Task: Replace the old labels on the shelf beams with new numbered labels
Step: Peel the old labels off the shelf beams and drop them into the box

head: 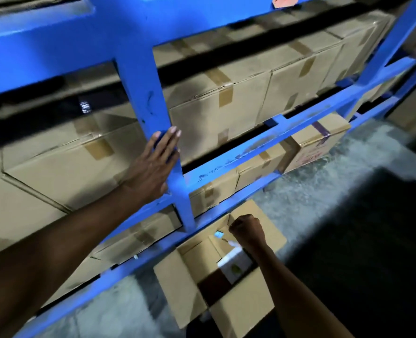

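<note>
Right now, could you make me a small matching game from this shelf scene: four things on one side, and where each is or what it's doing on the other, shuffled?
Things:
1. left hand
2. right hand
3. pale orange paper label
4. open brown cardboard box

Places or states:
A. on the floor beside the rack
B. flat on the blue metal upright post
C. closed in a fist over the open box
D. on the top blue beam

Pairs: 1-B, 2-C, 3-D, 4-A
</note>
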Available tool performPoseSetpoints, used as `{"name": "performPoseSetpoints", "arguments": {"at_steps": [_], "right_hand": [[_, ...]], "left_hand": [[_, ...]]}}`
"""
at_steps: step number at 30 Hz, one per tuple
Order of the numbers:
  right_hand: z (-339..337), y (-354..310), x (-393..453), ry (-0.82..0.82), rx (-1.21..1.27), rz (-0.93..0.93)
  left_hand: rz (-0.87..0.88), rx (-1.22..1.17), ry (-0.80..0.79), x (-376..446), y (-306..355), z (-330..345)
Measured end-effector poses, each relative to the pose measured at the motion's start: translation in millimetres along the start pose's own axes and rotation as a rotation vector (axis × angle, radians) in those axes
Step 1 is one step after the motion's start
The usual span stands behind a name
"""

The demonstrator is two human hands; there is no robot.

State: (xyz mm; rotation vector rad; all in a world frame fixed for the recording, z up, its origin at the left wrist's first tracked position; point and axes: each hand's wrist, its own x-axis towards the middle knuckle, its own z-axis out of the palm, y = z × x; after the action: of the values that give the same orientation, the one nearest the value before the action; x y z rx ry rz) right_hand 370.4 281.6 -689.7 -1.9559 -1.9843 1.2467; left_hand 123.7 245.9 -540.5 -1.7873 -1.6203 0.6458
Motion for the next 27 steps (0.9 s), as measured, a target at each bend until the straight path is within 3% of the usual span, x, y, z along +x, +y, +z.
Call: {"name": "performPoseSetpoints", "arguments": {"at_steps": [6, 12, 16, 22, 27], "right_hand": [[-11.4, -9.1, 22.3, -0.001, 0.012, -0.022], [-95.4, -117.1, 28.1, 0.247, 0.127, -0.292], [-172.6, -193.4, 19.5, 0.486, 0.184, -0.459], [-256.0, -250.8, 7.6, 0.890, 0.386, -0.501], [-290.3, -264.4, 19.2, 0.915, 0.280, -0.433]], "left_hand": [[0.042, -0.066, 0.054, -0.3, -2.2, 7.1], [0.041, -0.259, 0.284, 13.8, -21.9, -23.1], [-0.065, -0.197, 0.423, 47.9, -73.6, -80.6], [-0.172, -0.051, 0.395, 72.2, -122.8, -123.0], [-0.142, -0.072, 0.361, 71.2, -125.4, -124.9]]}}
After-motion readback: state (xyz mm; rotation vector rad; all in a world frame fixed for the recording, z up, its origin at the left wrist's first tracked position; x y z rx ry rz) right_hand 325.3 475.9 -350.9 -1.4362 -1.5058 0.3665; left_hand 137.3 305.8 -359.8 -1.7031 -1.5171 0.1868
